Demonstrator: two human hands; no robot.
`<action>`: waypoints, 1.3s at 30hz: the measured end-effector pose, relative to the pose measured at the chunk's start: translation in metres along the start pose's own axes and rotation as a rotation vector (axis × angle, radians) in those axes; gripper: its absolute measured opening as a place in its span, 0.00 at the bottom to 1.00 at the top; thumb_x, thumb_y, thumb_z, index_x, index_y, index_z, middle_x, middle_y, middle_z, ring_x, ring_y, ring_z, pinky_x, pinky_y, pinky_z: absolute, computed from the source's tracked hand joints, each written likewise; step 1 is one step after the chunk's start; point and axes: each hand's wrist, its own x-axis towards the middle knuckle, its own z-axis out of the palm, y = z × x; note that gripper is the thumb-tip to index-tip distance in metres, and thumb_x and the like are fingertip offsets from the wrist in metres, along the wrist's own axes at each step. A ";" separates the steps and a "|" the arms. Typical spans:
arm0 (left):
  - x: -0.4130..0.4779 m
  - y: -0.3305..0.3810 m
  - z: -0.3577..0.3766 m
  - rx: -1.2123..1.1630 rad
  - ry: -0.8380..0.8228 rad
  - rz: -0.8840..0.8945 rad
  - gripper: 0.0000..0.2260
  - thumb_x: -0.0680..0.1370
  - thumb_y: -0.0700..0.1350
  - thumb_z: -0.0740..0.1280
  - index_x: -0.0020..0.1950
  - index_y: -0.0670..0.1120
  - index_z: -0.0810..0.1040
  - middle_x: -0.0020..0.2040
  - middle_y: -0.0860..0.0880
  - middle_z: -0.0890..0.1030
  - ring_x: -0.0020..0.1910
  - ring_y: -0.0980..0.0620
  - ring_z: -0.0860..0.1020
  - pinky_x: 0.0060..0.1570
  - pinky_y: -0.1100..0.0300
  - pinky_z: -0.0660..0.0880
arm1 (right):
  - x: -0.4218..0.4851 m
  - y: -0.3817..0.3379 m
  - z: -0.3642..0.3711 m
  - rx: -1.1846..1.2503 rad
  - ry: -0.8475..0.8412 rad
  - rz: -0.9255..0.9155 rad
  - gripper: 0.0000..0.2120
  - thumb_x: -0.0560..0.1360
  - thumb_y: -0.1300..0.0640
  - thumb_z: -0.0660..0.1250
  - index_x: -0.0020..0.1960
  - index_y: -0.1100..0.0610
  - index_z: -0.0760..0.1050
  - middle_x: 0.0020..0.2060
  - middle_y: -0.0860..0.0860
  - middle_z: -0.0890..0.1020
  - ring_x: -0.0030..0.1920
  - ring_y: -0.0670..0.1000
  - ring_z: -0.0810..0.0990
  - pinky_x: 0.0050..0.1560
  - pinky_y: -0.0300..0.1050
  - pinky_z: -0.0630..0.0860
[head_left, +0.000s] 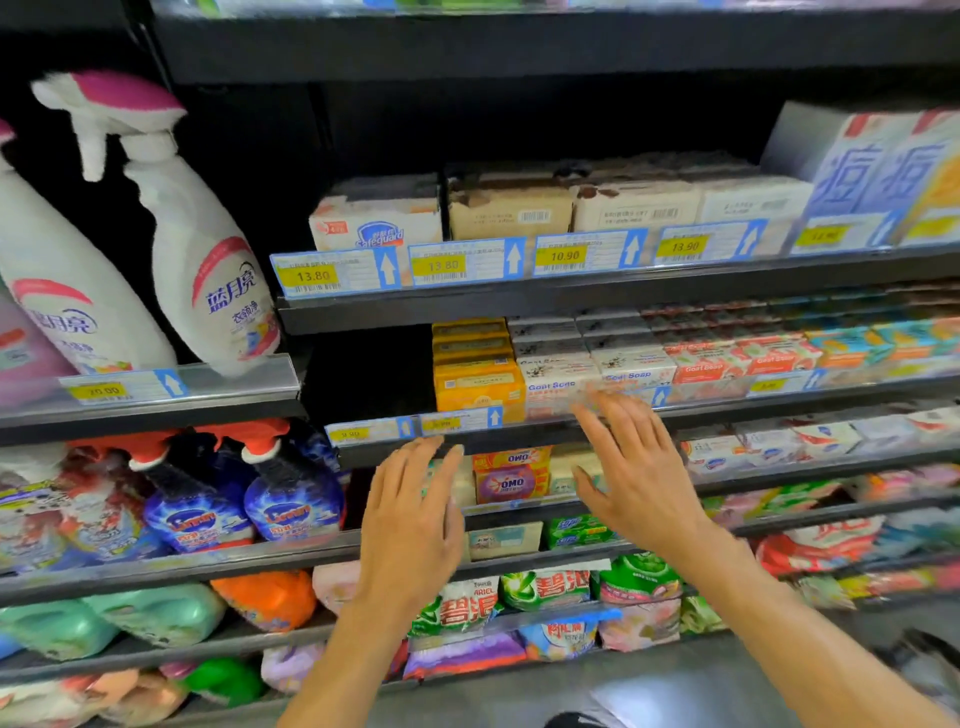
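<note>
Goat Soap boxes (558, 376) stacked at the front edge of the shelf (524, 436), just right of the yellow soap boxes (475, 384). Right hand (641, 483) just below them, fingers straight and spread, tips blurred near the price strip, grasping nothing. Left hand (410, 519) lower left, likewise flat and released, fingertips under the same edge. OMO boxes (511, 480) between both hands, one shelf down.

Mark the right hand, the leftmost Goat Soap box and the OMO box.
right hand (639, 480), head view, back of hand.
leftmost Goat Soap box (550, 378), head view, its front label.
OMO box (511, 484), head view, purple front.
</note>
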 end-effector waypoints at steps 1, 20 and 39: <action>-0.004 0.006 -0.002 -0.004 -0.061 0.014 0.22 0.79 0.46 0.63 0.73 0.46 0.75 0.72 0.44 0.73 0.72 0.42 0.70 0.71 0.44 0.69 | -0.009 -0.002 -0.003 -0.005 -0.028 0.024 0.35 0.77 0.47 0.72 0.78 0.60 0.65 0.75 0.60 0.70 0.75 0.62 0.67 0.78 0.61 0.63; -0.040 0.233 0.057 -0.033 -0.636 0.319 0.28 0.71 0.49 0.74 0.72 0.46 0.76 0.70 0.42 0.75 0.69 0.38 0.73 0.71 0.39 0.69 | -0.295 0.059 -0.103 -0.086 -0.351 0.724 0.32 0.73 0.48 0.72 0.73 0.59 0.73 0.70 0.58 0.75 0.71 0.63 0.73 0.75 0.58 0.66; -0.080 0.628 0.125 -0.144 -0.714 0.773 0.28 0.74 0.54 0.68 0.72 0.46 0.75 0.68 0.43 0.77 0.67 0.41 0.74 0.72 0.44 0.66 | -0.596 0.204 -0.273 -0.229 -0.414 1.220 0.34 0.75 0.43 0.71 0.75 0.60 0.71 0.71 0.58 0.74 0.72 0.62 0.72 0.74 0.59 0.70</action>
